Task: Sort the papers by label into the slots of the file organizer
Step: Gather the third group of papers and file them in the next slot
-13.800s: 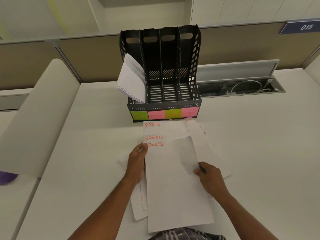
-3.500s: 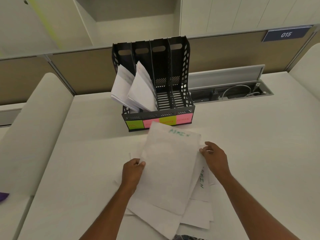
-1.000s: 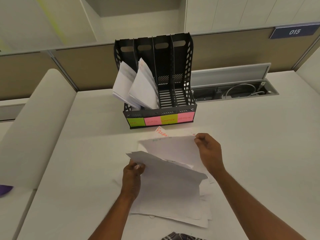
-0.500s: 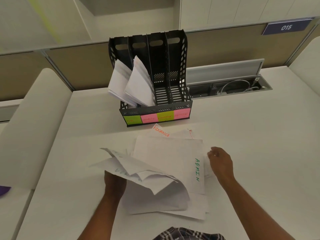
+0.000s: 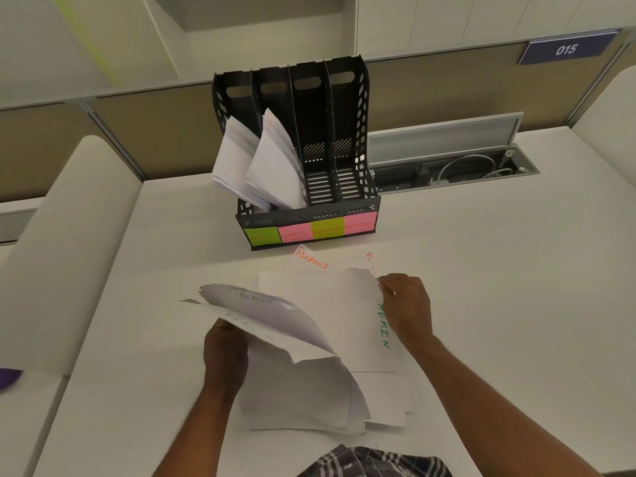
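A black four-slot file organizer (image 5: 347,108) stands at the back of the desk, with sticky labels HR, SPORTS, FINANCE, ADMIN along its front. White sheets lean out of the two left slots (image 5: 261,166); the two right slots look empty. Loose papers (image 5: 330,304) lie in front of it. My left hand (image 5: 225,356) holds a curled bunch of sheets (image 5: 268,318) lifted off the pile. My right hand (image 5: 407,306) pinches the corner of a sheet marked ADMIN (image 5: 383,327). A sheet marked FINANCE (image 5: 311,261) pokes out behind.
An open cable tray (image 5: 454,166) with wires sits right of the organizer. Partition walls run along the back, with a sign reading 015 (image 5: 566,49). A purple object (image 5: 8,376) shows at the far left edge. A pale curved surface (image 5: 69,242) borders the desk on the left.
Over the last second my left hand has swung the lifted bunch of sheets leftward, uncovering the ADMIN sheet. My right hand let go, then took hold of that sheet's corner.
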`<state>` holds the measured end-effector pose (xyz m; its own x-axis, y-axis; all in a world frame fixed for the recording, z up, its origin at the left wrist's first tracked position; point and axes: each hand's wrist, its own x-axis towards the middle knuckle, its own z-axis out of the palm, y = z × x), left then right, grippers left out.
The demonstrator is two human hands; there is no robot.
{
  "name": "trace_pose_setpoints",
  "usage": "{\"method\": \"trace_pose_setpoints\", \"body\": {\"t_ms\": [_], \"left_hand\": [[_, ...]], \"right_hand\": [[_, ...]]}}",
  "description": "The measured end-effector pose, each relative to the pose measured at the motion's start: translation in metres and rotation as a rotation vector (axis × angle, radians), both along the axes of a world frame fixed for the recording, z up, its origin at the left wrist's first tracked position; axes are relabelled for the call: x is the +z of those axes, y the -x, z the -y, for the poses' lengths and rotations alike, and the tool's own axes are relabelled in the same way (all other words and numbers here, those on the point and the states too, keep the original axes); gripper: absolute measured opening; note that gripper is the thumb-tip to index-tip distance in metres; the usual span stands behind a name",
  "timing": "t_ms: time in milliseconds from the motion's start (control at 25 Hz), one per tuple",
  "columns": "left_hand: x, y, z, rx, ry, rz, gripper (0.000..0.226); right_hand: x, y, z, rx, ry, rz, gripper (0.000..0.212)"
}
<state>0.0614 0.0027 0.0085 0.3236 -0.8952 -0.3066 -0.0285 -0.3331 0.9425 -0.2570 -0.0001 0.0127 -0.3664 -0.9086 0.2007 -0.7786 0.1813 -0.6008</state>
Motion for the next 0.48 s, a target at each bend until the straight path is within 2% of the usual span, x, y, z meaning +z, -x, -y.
{"method": "trace_pose_setpoints", "body": {"t_ms": [80, 160, 240, 360, 440, 480], "left_hand": [[0.009, 0.006, 0.0, -0.083, 0.045, -0.165, 0.045], [0.016, 0.008, 0.001, -0.117, 0.118, -0.194, 0.039], [0.028, 0.011, 0.0, -0.208, 0.26, -0.075, 0.034], [0.058, 0.025, 0.006, -0.402, 0.569, 0.33, 0.012], [0.076, 0.038, 0.015, -0.49, 0.777, 0.53, 0.012], [0.083, 0.043, 0.019, -0.51, 0.839, 0.55, 0.014]], "right_hand": [[0.006, -0.008, 0.002, -0.004, -0.028, 0.12, 0.015], [0.022, -0.016, 0.002, 0.072, 0.039, 0.248, 0.012], [0.053, -0.019, 0.006, 0.239, 0.139, 0.234, 0.01], [0.117, -0.02, 0.016, 0.54, 0.169, 0.088, 0.013], [0.153, -0.026, 0.023, 0.698, 0.146, 0.06, 0.015], [0.168, -0.03, 0.025, 0.758, 0.149, 0.104, 0.015]]}}
